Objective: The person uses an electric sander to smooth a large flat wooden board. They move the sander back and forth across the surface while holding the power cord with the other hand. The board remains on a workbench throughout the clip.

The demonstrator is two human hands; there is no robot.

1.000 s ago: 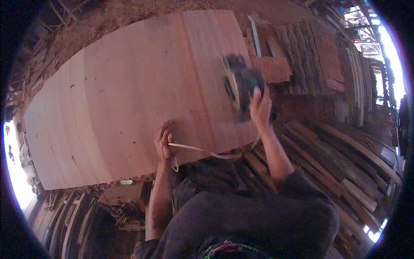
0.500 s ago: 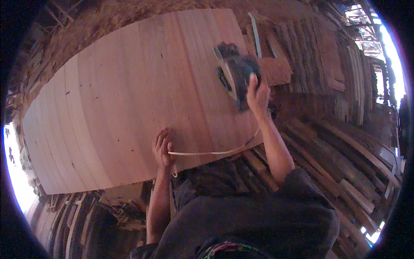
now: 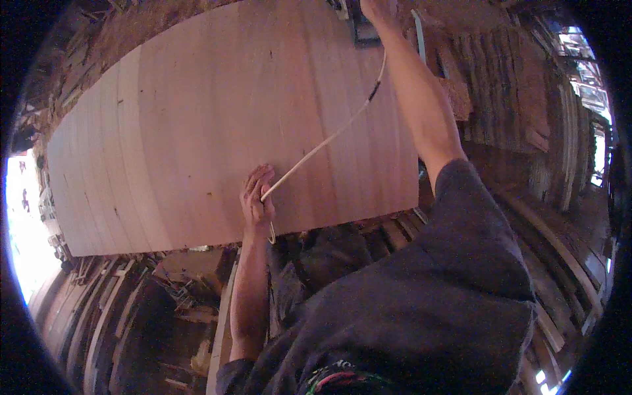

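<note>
A wide panel of joined wooden boards point(image 3: 210, 118) lies before me. At its far right, my right hand point(image 3: 380, 9) is stretched out to the top edge of the picture, closed on a dark corded power tool, which looks like a belt sander point(image 3: 366, 34). Most of the tool and my fingertips are cut off there. My left hand point(image 3: 255, 204) is at the panel's near edge, with the pale power cord point(image 3: 322, 143) gripped at the thumb. From there the cord runs up in a slanting line to the tool, and a short loop hangs below the hand.
Rough timber stacks point(image 3: 500, 85) stand beyond the panel's right end. Long planks point(image 3: 546, 224) lie at the right, and more boards point(image 3: 99, 322) at the lower left. Sawdust-brown ground point(image 3: 164, 20) borders the far side.
My right arm has reached farther away, taking the sander to the panel's far edge. The cord has lifted from a low sag into a taut slant. My left hand still holds it.
</note>
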